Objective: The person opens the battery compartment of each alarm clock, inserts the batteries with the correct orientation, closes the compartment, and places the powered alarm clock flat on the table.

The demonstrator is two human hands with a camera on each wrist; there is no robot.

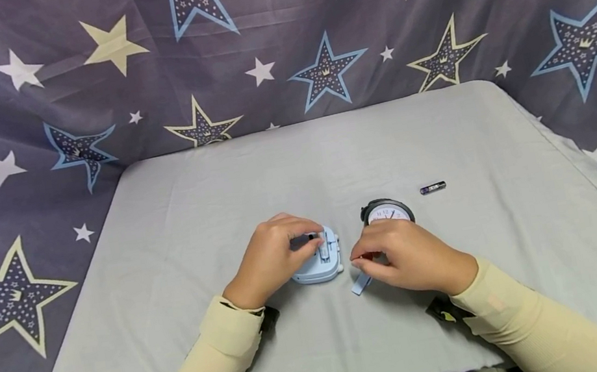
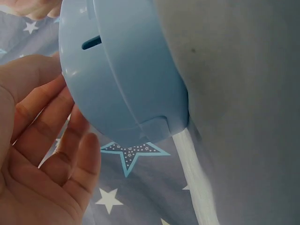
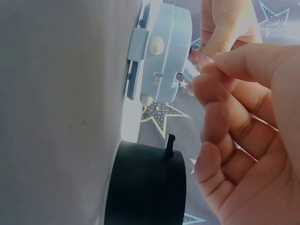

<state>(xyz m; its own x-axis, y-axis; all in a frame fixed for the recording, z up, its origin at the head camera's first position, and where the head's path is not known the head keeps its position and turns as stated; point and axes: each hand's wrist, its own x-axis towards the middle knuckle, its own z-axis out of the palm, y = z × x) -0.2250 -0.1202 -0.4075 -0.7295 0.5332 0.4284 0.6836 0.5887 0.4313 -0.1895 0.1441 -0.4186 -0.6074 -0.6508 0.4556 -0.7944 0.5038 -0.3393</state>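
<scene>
A light blue device (image 1: 316, 273) lies on the table, a long narrow slot in its upturned back. Over that slot, my left hand (image 1: 280, 251) brings thumb and index finger together around a small dark piece (image 1: 311, 236). Its other fingers lie loosely bent by the device's rim in the left wrist view. My right hand (image 1: 407, 253) is just to the right, thumb tip against the curled index finger; I cannot tell whether anything is pinched there. Below its fingertips shows a light blue strip (image 1: 361, 283). The right hand partly covers a black round clock (image 1: 387, 210).
A black battery (image 1: 432, 188) lies to the right, beyond the clock. Grey cloth covers the table (image 1: 250, 181). Star-patterned curtains (image 1: 262, 40) hang behind the table and at both sides.
</scene>
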